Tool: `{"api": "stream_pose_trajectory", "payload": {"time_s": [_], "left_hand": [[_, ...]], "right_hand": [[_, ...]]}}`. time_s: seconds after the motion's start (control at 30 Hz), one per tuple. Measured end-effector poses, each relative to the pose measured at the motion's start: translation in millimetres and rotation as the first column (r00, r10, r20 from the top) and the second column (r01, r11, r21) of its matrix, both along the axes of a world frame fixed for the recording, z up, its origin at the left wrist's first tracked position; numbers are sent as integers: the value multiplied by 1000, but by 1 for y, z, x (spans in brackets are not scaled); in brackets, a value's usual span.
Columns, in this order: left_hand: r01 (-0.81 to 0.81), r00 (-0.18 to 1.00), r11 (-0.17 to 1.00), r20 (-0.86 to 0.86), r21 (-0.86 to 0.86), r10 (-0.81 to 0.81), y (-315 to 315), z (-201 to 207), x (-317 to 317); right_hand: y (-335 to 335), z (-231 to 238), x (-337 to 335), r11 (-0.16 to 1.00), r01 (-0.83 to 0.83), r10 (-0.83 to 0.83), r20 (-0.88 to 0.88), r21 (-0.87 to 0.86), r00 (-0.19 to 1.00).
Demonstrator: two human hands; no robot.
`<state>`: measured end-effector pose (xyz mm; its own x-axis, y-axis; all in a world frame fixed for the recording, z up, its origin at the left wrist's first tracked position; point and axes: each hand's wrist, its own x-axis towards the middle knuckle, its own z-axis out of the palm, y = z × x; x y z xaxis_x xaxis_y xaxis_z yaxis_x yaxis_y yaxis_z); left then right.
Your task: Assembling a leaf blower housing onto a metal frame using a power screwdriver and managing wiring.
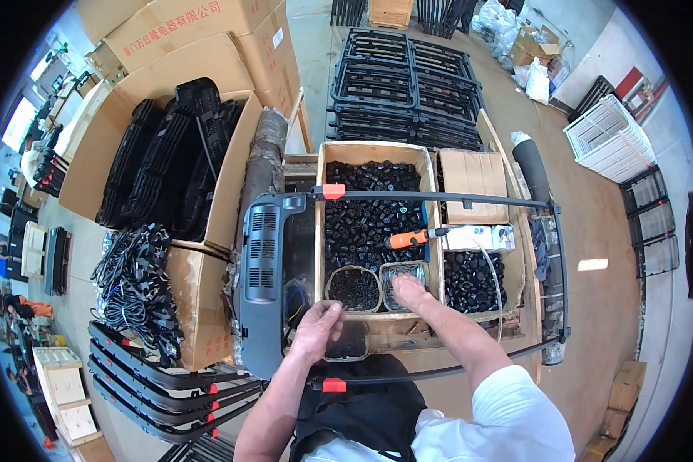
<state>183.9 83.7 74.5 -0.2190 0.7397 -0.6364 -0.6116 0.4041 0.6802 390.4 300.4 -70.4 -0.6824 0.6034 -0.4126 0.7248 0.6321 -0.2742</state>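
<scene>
My right hand reaches into a small container of what look like small metal fasteners; its fingertips are hidden. My left hand is beside the tub of small dark parts, thumb and fingers pinched together; anything between them is too small to make out. Across the bench lies a black frame with red pieces on its bars. Its left end is a dark plastic housing with vent slots. An orange power screwdriver rests over the wooden bin of black plastic parts.
Right of the bin are a cardboard box and more black caps. A carton of black panels and bundled cables stand left. Stacked frames are beyond the bench, and curved black bars lie at lower left.
</scene>
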Motion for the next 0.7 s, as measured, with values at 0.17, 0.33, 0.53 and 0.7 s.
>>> {"api": "stream_pose_trajectory", "payload": {"time_s": [0.17,0.33,0.53,0.7], "left_hand": [[12,1000,1000,-27,25,-11,-30,8,0],[48,994,999,-102,7,-47,-40,-1,1],[111,988,993,-110,33,-106,-39,6,-1],[191,975,980,-126,64,-182,-36,10,0]], "right_hand": [[5,28,5,992,57,-58,-4,-115,998],[11,17,20,972,211,-217,-56,-103,974],[3,44,16,881,407,-464,-275,-240,842],[-2,71,14,837,473,-535,-226,-275,814]]}}
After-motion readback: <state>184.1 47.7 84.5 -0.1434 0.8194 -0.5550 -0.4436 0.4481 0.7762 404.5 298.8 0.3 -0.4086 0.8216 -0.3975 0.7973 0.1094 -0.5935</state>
